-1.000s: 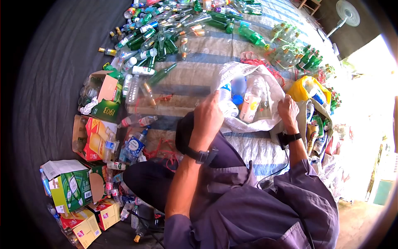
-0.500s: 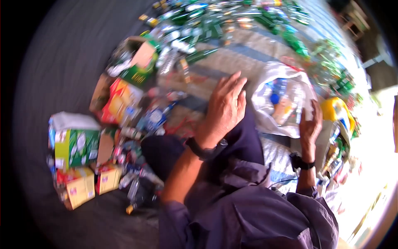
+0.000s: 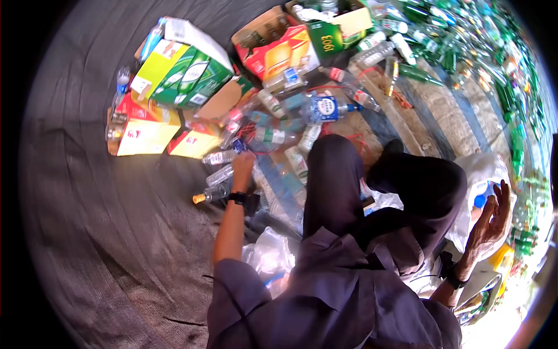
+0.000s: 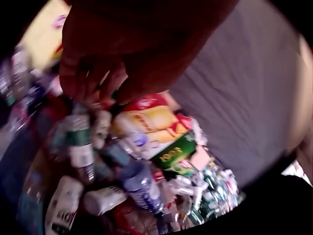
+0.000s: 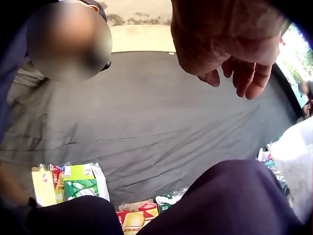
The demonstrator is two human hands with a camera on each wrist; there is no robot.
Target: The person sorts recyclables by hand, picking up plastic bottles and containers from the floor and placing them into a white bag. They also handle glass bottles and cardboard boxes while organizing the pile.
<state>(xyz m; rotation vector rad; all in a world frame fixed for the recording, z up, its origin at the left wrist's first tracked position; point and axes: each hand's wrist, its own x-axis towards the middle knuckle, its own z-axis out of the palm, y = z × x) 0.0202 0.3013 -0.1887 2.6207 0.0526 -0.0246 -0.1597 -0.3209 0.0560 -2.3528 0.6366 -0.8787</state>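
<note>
My left hand (image 3: 243,167) is over the loose plastic bottles beside my left knee, its fingertips close to a clear bottle (image 3: 220,157). In the left wrist view the left hand (image 4: 122,63) has its fingers loosely bent downward, with nothing seen between them. My right hand (image 3: 491,224) is raised at the near side of the white sack (image 3: 465,224), fingers spread and holding nothing. A blue-capped bottle (image 3: 479,201) shows in the sack's mouth. In the right wrist view the right hand (image 5: 232,49) hangs with relaxed fingers above my knee.
Beer cartons (image 3: 192,72) and a red-yellow carton (image 3: 285,55) stand ahead to the left. A blue-labelled bottle (image 3: 324,109) lies among others before my knees. Many green glass bottles (image 3: 453,52) spread at upper right. A clear plastic bag (image 3: 270,250) sits by my left hip.
My view has turned left. Both hands have let go of the white sack's rim; the left has swung to the bottles on the left, while the right stays near the sack.
</note>
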